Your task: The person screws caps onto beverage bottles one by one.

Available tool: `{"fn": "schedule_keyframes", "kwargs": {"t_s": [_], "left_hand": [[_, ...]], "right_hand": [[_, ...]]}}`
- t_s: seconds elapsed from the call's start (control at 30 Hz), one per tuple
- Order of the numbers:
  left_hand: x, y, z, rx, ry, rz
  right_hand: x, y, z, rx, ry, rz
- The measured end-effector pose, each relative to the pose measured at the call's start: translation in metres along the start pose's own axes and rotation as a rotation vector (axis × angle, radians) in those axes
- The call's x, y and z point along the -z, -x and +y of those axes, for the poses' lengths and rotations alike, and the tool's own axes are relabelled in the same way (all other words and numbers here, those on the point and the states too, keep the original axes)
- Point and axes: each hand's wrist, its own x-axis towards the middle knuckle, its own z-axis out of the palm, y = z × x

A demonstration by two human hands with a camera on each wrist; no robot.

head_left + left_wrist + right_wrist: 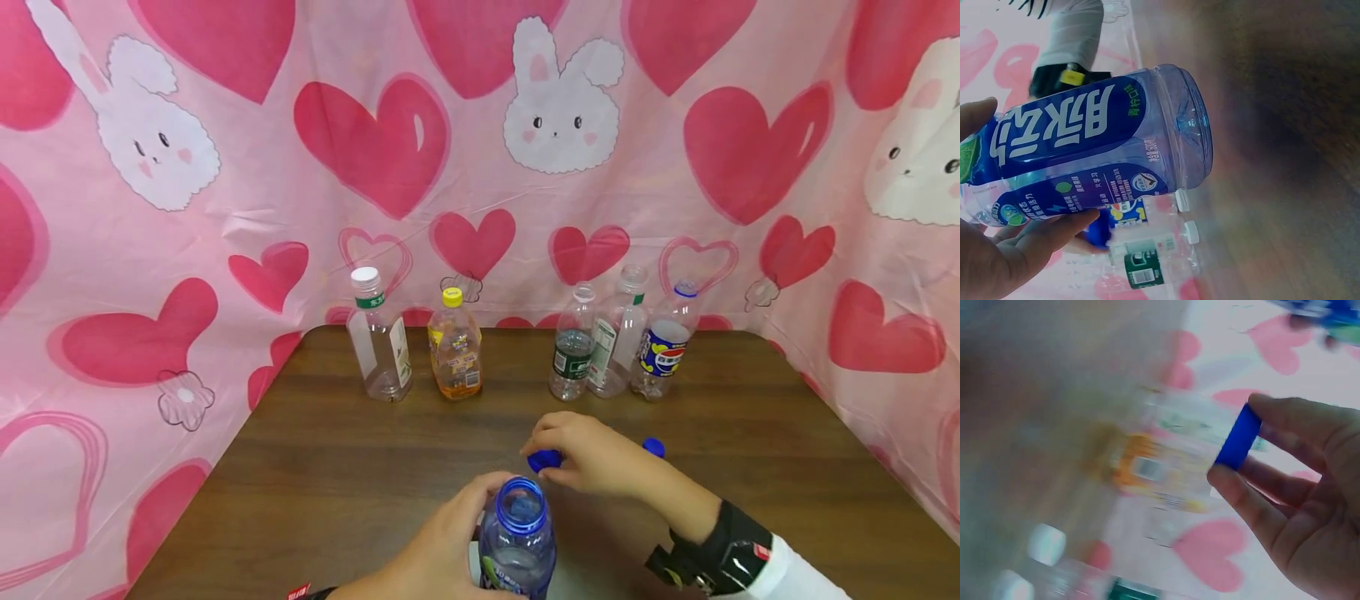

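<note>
My left hand (457, 542) grips a clear bluish plastic bottle (517, 542) at the front of the table, its mouth uncapped and facing up. In the left wrist view the bottle's blue label (1072, 125) with large white lettering shows, thumb and fingers around the upper part. My right hand (588, 454) is just beyond the bottle, to its right, and pinches a blue bottle cap (1239, 437) between thumb and fingertips, apart from the bottle's mouth. Another blue cap (654, 447) lies on the table behind the right forearm.
At the back left stand a white-capped clear bottle (386, 350) and a yellow-capped bottle (455, 350) with orange liquid. Back right, a green-labelled bottle (572, 350), a larger clear bottle (618, 342) and a Pepsi bottle (666, 346) stand uncapped. White caps (1047, 544) lie near them.
</note>
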Motion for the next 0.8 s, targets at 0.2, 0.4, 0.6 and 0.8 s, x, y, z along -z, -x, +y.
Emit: {"fn": "schedule_keyframes", "kwargs": {"t_s": [0.2, 0.4, 0.6, 0.8], "left_hand": [[-0.001, 0.0, -0.002, -0.076, -0.038, -0.01], [-0.003, -0.002, -0.003, -0.101, -0.105, 0.005], [-0.003, -0.004, 0.0, -0.063, -0.097, 0.003], [-0.003, -0.006, 0.002, -0.051, -0.091, 0.005]], "right_hand": [[0.05, 0.015, -0.034, 0.131, -0.104, 0.052], [0.093, 0.009, -0.065, 0.254, -0.176, 0.047], [0.109, 0.002, -0.082, 0.334, -0.167, -0.037], [0.109, 0.002, -0.086, 0.379, -0.115, -0.095]]}}
